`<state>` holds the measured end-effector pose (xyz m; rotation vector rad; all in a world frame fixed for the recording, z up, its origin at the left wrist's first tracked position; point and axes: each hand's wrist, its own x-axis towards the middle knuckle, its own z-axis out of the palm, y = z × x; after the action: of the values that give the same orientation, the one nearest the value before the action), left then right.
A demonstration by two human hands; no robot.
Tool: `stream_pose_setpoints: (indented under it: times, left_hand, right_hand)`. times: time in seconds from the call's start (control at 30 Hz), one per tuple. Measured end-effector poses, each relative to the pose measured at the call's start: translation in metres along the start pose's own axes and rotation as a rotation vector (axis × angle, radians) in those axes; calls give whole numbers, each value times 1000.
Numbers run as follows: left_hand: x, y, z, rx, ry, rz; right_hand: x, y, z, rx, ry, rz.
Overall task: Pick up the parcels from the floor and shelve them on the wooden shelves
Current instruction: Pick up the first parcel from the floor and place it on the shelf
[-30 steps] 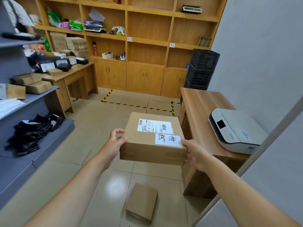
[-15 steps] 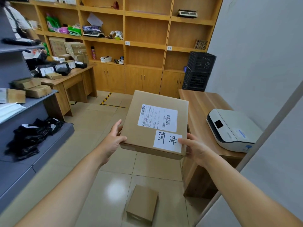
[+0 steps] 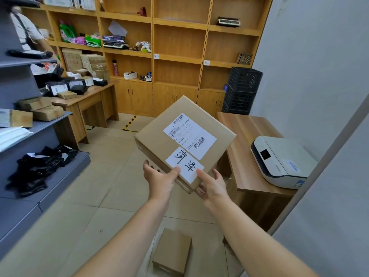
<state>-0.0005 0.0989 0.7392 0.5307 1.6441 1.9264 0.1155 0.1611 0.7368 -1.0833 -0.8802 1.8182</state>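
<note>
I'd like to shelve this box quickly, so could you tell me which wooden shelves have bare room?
The middle column of the wooden shelves looks bare, as does the right bay beside the black crates. The left bays are crowded with bags, a scale and cartons. Both hands hold the box.

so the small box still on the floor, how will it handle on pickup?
The small box probably stays rigid: its cardboard faces look flat and its edges crisp. Likely light, given its compact size. It lies flat on the glossy tile floor, so it may slide if nudged; tipping seems unlikely.
</note>
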Motion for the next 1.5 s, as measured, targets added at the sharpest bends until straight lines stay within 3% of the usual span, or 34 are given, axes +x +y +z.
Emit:
stream_pose_setpoints:
  times: [0.2, 0.33, 0.43, 0.67, 0.8, 0.97, 1.2, 1.5]
  left_hand:
    - [-20, -21, 11, -149, -170, -60]
    - [-13, -17, 7, -167, -183, -71]
    - [-1, -12, -2, -140, -185, -57]
    - [36, -12, -34, -68, -245, -68]
    - [54, -19, -33, -42, -292, -87]
    - [83, -26, -11, 2, -326, -52]
    - [154, -39, 51, 91, -311, 84]
    - [261, -30, 131, 281, -191, 174]
  right_hand:
    - [-2, 13, 15, 141, -18, -38]
    - [-1, 16, 15, 100, -90, -89]
    - [2, 8, 11, -27, -76, -146]
    - [25, -37, -32, -492, 207, -458]
    - [36, -42, -42, -627, 53, -518]
    - [63, -40, -41, -743, 49, -569]
    - [155, -60, -44, -720, 78, -550]
    - [291, -101, -19, -806, 32, -591]
